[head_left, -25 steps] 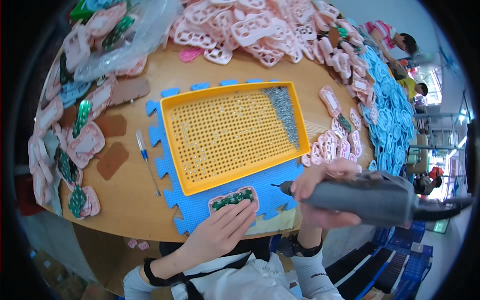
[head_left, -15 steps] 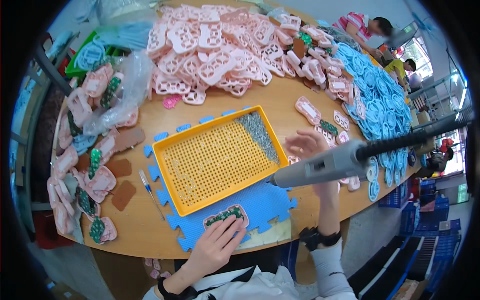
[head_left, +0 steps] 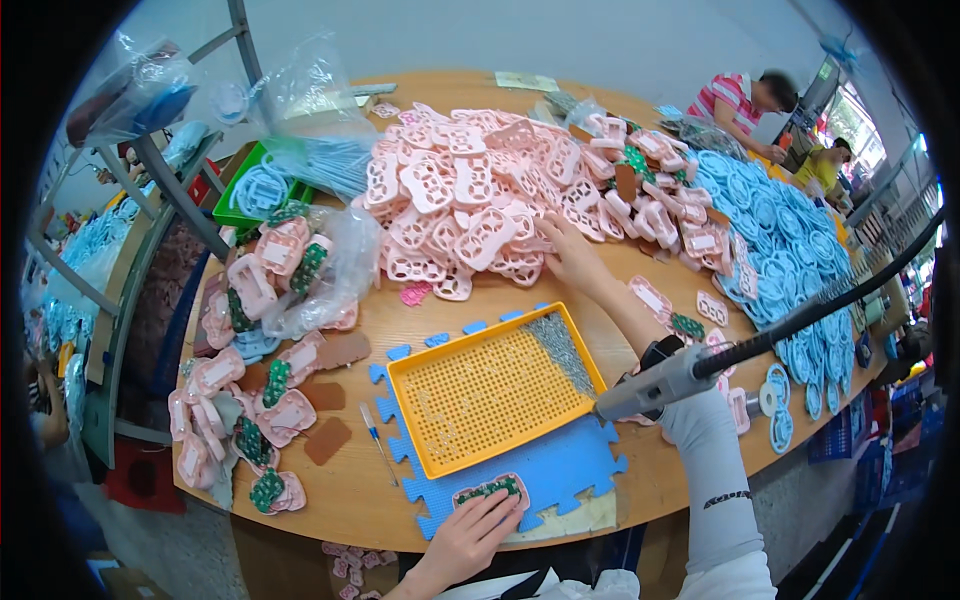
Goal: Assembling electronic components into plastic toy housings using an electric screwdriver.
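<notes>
On the blue foam mat (head_left: 560, 470) at the near edge lies a pink plastic casing (head_left: 522, 481) with a green circuit board (head_left: 488, 488) in it. My left hand (head_left: 472, 537) lies over it, fingers holding the piece down; the thumb is hidden. My right arm stretches forward over the table. At the right edge of the heap of pink plastic frames (head_left: 470, 180), my right hand (head_left: 575, 258) has its fingers apart, the tips at a frame; nothing is visibly held. A grey electric screwdriver (head_left: 650, 386) hangs across my right forearm.
A yellow perforated tray (head_left: 480, 400) with small screws stands on the mat. Left of it lie a thin screwdriver (head_left: 378, 440), brown pads (head_left: 327, 440) and pink casings with boards (head_left: 285, 415). Blue plastic parts (head_left: 770, 240) are heaped at right. Co-workers sit at far right.
My right hand has moved from beside the screwdriver forward to the heap of pink frames. My left hand stays on the casing. The whole view has tilted upward.
</notes>
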`<action>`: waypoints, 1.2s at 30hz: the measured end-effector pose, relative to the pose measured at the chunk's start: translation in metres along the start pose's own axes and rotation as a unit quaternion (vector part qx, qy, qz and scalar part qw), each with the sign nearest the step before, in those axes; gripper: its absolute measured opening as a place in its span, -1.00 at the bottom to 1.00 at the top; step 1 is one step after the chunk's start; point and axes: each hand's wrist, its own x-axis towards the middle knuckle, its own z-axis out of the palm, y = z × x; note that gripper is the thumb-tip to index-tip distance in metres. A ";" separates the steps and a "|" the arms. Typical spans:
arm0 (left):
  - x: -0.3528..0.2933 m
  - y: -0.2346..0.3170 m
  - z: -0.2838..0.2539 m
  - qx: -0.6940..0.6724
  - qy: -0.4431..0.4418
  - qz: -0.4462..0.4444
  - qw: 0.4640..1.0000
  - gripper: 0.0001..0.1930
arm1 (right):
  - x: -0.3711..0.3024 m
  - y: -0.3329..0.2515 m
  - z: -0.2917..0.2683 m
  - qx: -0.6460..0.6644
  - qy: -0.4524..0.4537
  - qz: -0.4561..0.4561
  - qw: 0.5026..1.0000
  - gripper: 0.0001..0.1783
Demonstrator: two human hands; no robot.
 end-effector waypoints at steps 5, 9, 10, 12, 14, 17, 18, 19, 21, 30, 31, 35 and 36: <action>0.001 -0.018 -0.052 -0.010 0.119 -0.043 0.992 -0.60 | 0.004 -0.009 -0.008 0.045 0.032 0.059 0.997 -0.53; 0.047 -0.059 -0.104 -0.017 0.188 -0.198 0.962 -0.73 | -0.023 -0.018 -0.042 0.071 0.131 0.101 0.984 -0.54; 0.062 -0.078 -0.110 -0.035 0.177 -0.233 0.956 -0.75 | -0.032 -0.022 -0.054 0.044 0.140 0.112 0.983 -0.53; 0.088 -0.133 -0.104 0.046 0.159 -0.165 0.972 -0.80 | -0.053 -0.035 -0.076 0.068 0.117 0.169 0.976 -0.52; 0.113 -0.168 -0.108 0.066 0.127 -0.151 0.978 -0.81 | -0.073 -0.035 -0.087 0.043 0.074 0.202 0.976 -0.51; 0.149 -0.203 -0.106 0.097 0.100 -0.147 0.979 -0.78 | -0.092 -0.028 -0.099 0.239 0.030 0.367 0.898 -0.63; 0.154 -0.204 -0.104 0.117 0.109 -0.145 0.976 -0.76 | -0.096 -0.030 -0.103 0.333 0.020 0.447 0.830 -0.65; 0.159 -0.205 -0.101 0.137 0.117 -0.143 0.973 -0.75 | -0.096 -0.032 -0.100 0.386 0.043 0.462 0.797 -0.67; 0.166 -0.208 -0.096 0.149 0.129 -0.137 0.971 -0.69 | -0.091 -0.033 -0.093 0.485 0.090 0.481 0.724 -0.70; 0.156 -0.208 -0.099 -0.147 0.117 -0.269 0.944 -0.69 | -0.083 -0.027 -0.087 0.528 0.100 0.482 0.692 -0.73; 0.150 -0.208 -0.105 -0.135 0.111 -0.283 0.943 -0.71 | -0.080 -0.029 -0.085 0.511 0.118 0.469 0.711 -0.73; 0.125 -0.189 -0.127 -0.155 0.160 -0.310 0.924 -0.79 | -0.084 -0.015 -0.080 0.598 0.152 0.421 0.665 -0.77; 0.121 -0.180 -0.130 -0.175 0.172 -0.326 0.913 -0.80 | -0.087 -0.010 -0.080 0.648 0.154 0.403 0.627 -0.77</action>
